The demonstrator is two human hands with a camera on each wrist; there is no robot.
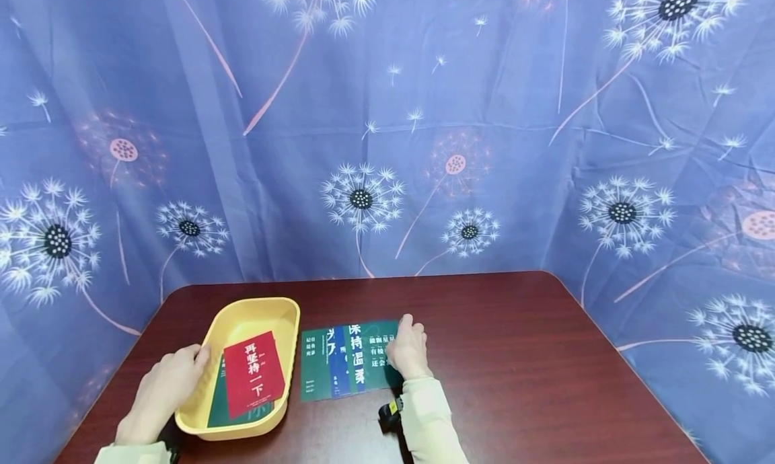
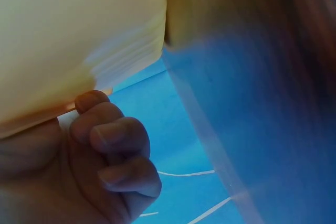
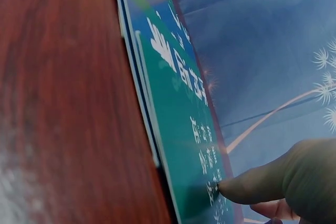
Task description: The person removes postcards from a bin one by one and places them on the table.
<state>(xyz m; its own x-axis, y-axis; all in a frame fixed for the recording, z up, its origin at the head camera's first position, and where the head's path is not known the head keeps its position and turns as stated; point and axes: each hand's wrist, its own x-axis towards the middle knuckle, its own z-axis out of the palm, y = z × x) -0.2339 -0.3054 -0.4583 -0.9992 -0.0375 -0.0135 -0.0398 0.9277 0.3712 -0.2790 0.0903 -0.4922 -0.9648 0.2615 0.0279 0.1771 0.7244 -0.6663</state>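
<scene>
On the left of the table stands a yellow plastic basin [image 1: 291, 356], its side rim held by my left hand [image 1: 162, 391]. Curled fingers [image 2: 123, 135] show against the basin's wall in the left wrist view. Inside it a red card [image 1: 254, 374] with white Chinese characters lies over a dark green card [image 1: 216, 407]. Right of the basin, overlapping green and blue cards [image 1: 317, 370] lie in a row on the table. My right hand [image 1: 409, 350] pinches the green card [image 3: 168, 129] at the row's right end, thumb [image 3: 239, 188] on its printed face.
The dark red wooden table [image 1: 533, 383] reaches to a blue curtain [image 1: 412, 114] with a dandelion print behind and at both sides. A black wrist camera [image 1: 389, 415] sits beside the right sleeve [image 1: 428, 413], close to the cards' lower edge.
</scene>
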